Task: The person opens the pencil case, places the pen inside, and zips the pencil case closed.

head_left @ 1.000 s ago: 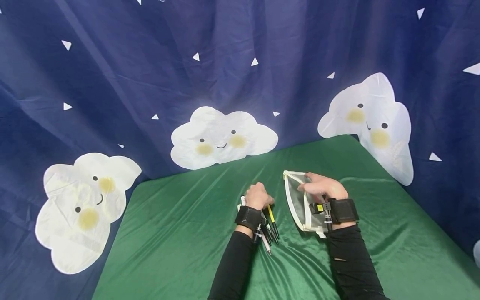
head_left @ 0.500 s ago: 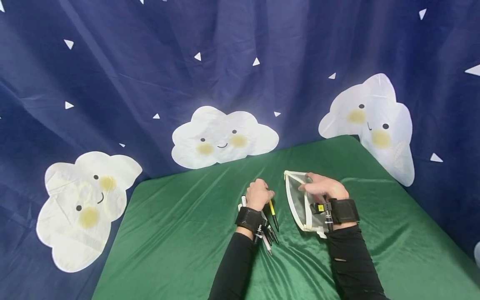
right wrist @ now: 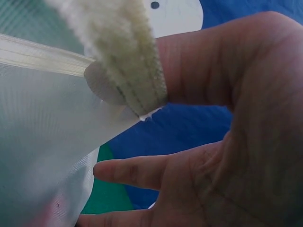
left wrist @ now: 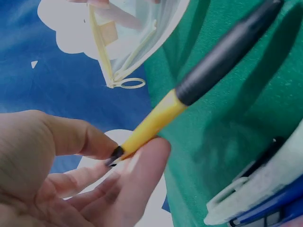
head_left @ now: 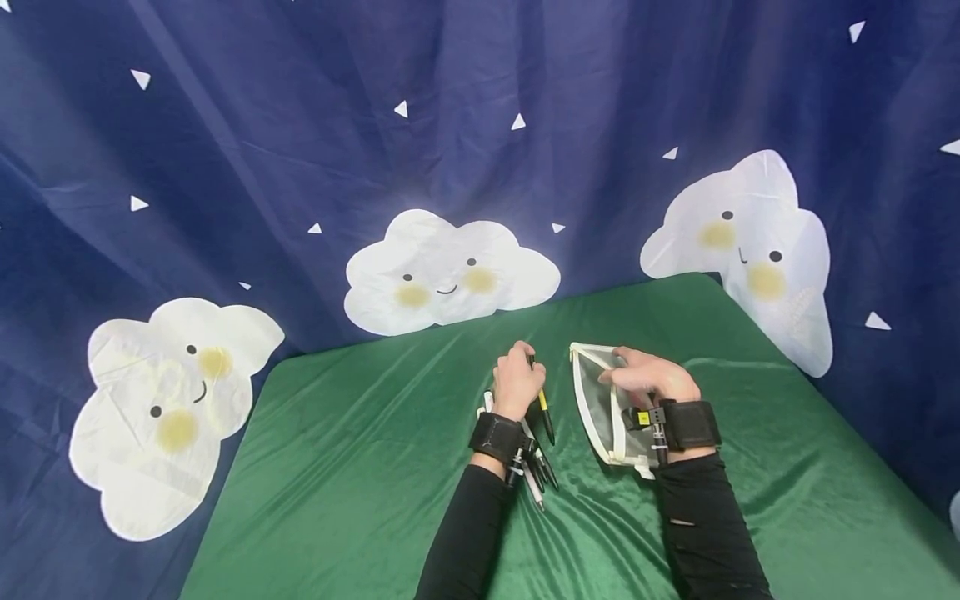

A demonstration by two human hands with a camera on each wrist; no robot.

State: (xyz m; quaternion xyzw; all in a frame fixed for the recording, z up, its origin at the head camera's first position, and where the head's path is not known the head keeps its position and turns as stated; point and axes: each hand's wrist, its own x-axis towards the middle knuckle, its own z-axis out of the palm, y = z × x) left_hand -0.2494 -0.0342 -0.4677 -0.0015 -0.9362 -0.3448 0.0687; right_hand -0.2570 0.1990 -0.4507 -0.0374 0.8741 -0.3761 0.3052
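Note:
My left hand [head_left: 517, 383] pinches a yellow-and-black pen [left wrist: 163, 111] by its end, thumb against fingers. The pen slants, its black grip end pointing away from the fingers and over the green cloth. Several more pens [head_left: 536, 479], white, blue and black, lie partly hidden under the left wrist. To the right is a translucent mesh zip pouch [head_left: 587, 408], its mouth spread apart. My right hand [head_left: 656, 375] holds the pouch at its edge; in the right wrist view the thumb goes in behind the pale fabric edge [right wrist: 137, 71], with the other fingers on the outer side.
Green cloth [head_left: 360, 467] with soft wrinkles covers the table. Behind its far edge hangs a dark blue curtain [head_left: 465, 150] printed with white clouds. A small ring pull [left wrist: 130, 83] hangs at the pouch's corner.
My left hand has lifted slightly and moved away from me with the yellow-and-black pen, drawing it apart from the other pens. The right hand and pouch have stayed nearly still.

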